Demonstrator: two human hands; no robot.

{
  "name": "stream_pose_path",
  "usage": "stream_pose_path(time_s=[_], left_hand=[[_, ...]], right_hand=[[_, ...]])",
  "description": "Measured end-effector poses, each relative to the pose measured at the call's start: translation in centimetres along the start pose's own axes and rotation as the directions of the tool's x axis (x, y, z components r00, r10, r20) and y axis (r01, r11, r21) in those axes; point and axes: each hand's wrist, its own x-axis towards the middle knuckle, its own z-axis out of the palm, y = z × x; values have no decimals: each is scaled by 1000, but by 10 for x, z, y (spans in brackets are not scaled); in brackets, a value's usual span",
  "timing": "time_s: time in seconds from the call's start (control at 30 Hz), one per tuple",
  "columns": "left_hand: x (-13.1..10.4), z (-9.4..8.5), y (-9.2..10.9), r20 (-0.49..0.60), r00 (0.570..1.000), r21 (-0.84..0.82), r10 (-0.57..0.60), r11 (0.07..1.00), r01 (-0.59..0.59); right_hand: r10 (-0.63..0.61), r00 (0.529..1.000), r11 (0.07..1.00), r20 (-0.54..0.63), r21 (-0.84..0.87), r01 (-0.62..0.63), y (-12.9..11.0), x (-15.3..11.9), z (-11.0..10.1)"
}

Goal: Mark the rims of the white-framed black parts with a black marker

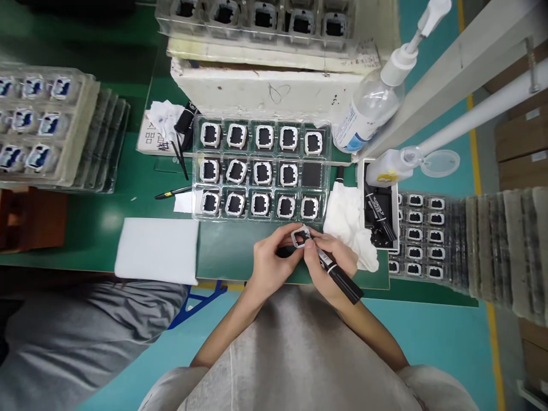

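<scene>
Our shirt (299,354) lies nearest; a tray (196,188) seats fourteen frames (237,136), our left hand (274,254) pinches another frame (295,241) over the worktop (299,276), our right hand (321,278) wraps a marker (345,283) pointed at it; which are finished, we cannot tell.

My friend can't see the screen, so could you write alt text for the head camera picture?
A person's left hand holds a small pale frame while the right hand holds a black marker pointed toward it. Just beyond, a clear tray holds three rows of similar frames, with a white cloth and a pump bottle to its right.
</scene>
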Motion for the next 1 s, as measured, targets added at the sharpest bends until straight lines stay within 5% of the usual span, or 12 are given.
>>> stream_pose_path(time_s=[0.87,1.0], left_hand=[[-2,-2,-6,13,998,177,60,982,-61],[-2,-2,-5,10,994,224,106,969,-105]], right_hand=[[13,1000,999,10,-29,-13,2,0,0],[-75,996,992,41,-98,79,4,2,1]])
